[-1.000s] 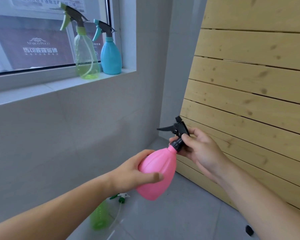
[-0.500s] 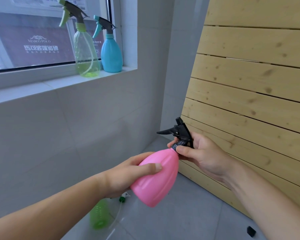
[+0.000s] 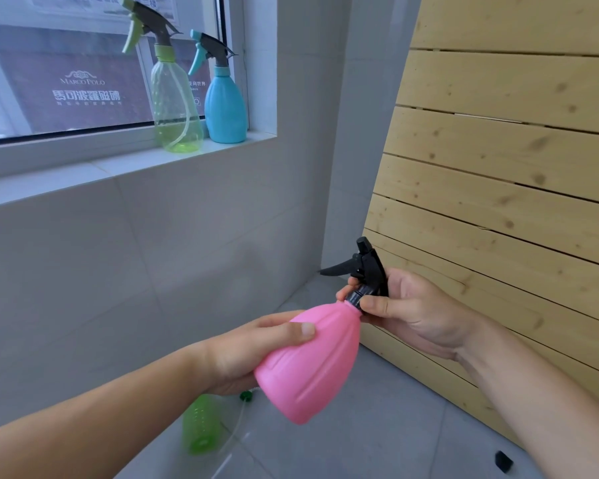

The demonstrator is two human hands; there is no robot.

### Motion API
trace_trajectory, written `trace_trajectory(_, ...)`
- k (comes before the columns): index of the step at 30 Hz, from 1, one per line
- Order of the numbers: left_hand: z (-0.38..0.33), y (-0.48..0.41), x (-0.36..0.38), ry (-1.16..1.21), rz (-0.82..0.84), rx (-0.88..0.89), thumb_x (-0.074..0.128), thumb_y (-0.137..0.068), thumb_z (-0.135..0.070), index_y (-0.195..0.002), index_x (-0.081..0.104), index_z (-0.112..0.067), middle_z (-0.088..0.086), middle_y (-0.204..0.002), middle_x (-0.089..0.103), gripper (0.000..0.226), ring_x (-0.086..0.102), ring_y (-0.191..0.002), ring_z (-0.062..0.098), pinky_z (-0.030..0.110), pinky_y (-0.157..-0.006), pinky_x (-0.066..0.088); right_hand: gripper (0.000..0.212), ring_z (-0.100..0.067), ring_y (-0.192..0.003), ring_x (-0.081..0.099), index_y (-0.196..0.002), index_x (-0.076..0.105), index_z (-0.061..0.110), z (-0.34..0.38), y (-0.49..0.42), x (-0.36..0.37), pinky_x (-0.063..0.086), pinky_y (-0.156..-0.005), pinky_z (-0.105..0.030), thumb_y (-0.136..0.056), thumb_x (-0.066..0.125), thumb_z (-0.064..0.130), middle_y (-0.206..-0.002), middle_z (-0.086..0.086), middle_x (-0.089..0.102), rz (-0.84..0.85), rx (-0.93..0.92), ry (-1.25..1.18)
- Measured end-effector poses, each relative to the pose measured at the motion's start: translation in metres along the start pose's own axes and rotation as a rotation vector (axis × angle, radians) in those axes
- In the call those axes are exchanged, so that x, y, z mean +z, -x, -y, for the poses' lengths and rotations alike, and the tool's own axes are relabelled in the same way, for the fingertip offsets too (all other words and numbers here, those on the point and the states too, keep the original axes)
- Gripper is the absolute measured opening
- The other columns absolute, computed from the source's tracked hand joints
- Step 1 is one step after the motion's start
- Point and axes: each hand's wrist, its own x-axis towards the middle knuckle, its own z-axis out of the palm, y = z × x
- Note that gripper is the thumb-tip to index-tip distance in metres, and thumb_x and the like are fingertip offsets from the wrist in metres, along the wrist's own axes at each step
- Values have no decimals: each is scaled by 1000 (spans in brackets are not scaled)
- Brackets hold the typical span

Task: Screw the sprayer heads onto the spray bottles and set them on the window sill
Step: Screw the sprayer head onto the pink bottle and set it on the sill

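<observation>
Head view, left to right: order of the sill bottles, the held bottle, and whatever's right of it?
clear green bottle → blue bottle → pink bottle → black sprayer head → right hand → wooden slat panel

A bare tiled room: grey wall tiles, window sill, pine slat panel.

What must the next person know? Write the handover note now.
Left hand grips the pink bottle by its body; right hand pinches the black sprayer head at its collar. Tightness unclear.
Done: clear bottle and blue bottle stand on the window sill, heads on.
Left: finish the pink one, set it there; then the green bottle lying on the floor, head apparently off.
</observation>
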Motion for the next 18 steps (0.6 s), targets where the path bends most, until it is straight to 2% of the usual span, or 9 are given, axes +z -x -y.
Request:
trace_trajectory(3, 3, -2, 0, 78, 62, 10, 92, -55, -56, -122, 74, -30, 13, -112, 75, 74, 75, -89, 26, 35, -73, 63, 25, -23, -95, 66, -109, 56, 3, 2, 1, -1, 55, -83, -30, -84, 59, -1, -104, -14, 69, 44, -6, -75)
trace_trajectory(6, 2, -5, 3, 9, 13, 16, 88, -62, -52, -120, 74, -34, 10, -111, 76, 62, 75, -90, 25, 35, -74, 61, 25, -21, -93, 67, -109, 55, 3, 1, -1, -2, 55, -80, -29, -85, 58, -1, -103, -14, 69, 19, -6, -62)
trace_trajectory(8, 2, -7, 5, -150, -125, 51, 81, -69, -48, -122, 71, -37, 5, -116, 76, 54, 75, -97, 25, 39, -80, 61, 21, -21, -91, 68, -108, 57, 3, -5, -5, 1, 56, -79, -28, -88, 62, -1, -102, -16, 69, -98, -6, 30)
trace_trajectory(10, 1, -11, 8, -336, -297, 109, 81, -70, -47, -123, 67, -37, -2, -117, 76, 56, 75, -101, 19, 37, -85, 64, 16, -20, -85, 68, -105, 61, 0, -13, -11, 7, 59, -77, -31, -90, 65, 3, -98, -16, 67, -279, -11, 144)
trace_trajectory(13, -1, -16, 12, -531, -412, 144, 82, -58, -63, -128, 57, -37, -11, -117, 70, 79, 72, -102, 11, 35, -85, 64, 23, -18, -77, 69, -106, 63, -7, -21, -17, 14, 61, -76, -36, -89, 68, 8, -91, -12, 69, -465, -30, 129)
trace_trajectory(15, -2, -17, 11, -511, -418, 97, 75, -61, -69, -138, 47, -38, -12, -128, 63, 87, 67, -111, 11, 33, -90, 60, 24, -19, -77, 69, -106, 64, -5, -21, -19, 17, 62, -75, -37, -88, 69, 8, -92, -13, 70, -519, -31, 82)
trace_trajectory(18, -3, -16, 10, -362, -362, -10, 63, -70, -58, -148, 44, -36, -9, -139, 59, 83, 63, -121, 14, 35, -106, 49, 21, -18, -77, 69, -105, 67, -2, -21, -20, 18, 61, -74, -34, -86, 71, 6, -92, -14, 71, -544, -23, 72)
